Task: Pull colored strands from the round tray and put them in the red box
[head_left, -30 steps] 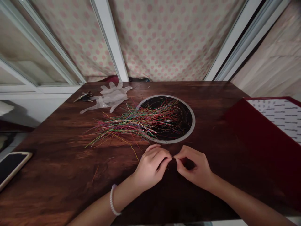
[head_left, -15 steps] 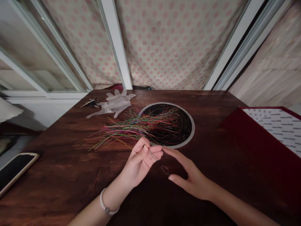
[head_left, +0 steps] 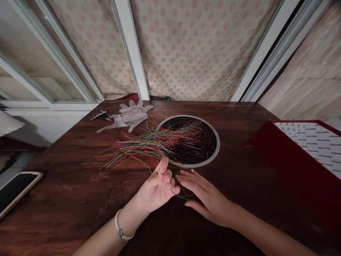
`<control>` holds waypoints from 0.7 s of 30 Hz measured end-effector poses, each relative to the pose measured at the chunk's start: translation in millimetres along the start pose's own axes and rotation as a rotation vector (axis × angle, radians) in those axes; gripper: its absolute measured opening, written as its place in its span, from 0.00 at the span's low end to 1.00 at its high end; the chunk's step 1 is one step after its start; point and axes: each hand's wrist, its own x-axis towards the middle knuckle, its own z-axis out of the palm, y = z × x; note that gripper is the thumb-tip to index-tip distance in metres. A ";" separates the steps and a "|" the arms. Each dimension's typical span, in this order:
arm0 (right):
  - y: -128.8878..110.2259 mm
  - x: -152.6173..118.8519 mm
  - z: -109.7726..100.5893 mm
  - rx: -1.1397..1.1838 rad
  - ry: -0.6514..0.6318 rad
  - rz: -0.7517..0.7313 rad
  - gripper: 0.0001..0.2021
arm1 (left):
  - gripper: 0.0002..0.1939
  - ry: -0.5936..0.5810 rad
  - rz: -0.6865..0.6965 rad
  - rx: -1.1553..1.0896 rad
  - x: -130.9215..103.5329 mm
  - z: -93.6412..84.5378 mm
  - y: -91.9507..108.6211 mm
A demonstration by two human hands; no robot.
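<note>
My left hand [head_left: 158, 188], palm up with a beaded bracelet on its wrist, has its thumb and fingers curled together. A thin green wire [head_left: 187, 198] comes out from under its curled fingers toward my right thumb; its other end is hidden. My right hand [head_left: 202, 197] is just to the right, thumb and fingers apart, around the wire without visibly gripping it. Beyond both hands lies a loose bundle of thin multicoloured wires [head_left: 154, 142]. Its right part rests on a round black plate [head_left: 214, 156] with a pale rim.
A clear plastic glove [head_left: 130, 115] and some keys [head_left: 102, 115] lie at the far left of the wooden table [head_left: 66, 192]. A phone [head_left: 17, 190] sits at the left edge. An open dark red box [head_left: 282, 160] with printed white lining stands on the right.
My left fingers have curled inward. My right fingers have come closer together and moved slightly left and down. A green wire now shows between the hands.
</note>
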 end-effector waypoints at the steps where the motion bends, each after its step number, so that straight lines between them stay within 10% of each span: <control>1: -0.4 -0.9 0.7 0.029 0.008 0.001 0.21 | 0.23 0.018 0.009 0.001 0.8 0.4 0.2; 13: 2.2 -1.1 -10.7 0.330 0.389 0.419 0.08 | 0.05 0.332 0.168 -0.023 20.1 -10.6 -3.2; 21: 7.2 0.8 -13.9 0.310 0.338 0.476 0.13 | 0.08 0.444 0.195 -0.060 21.2 -10.0 -0.3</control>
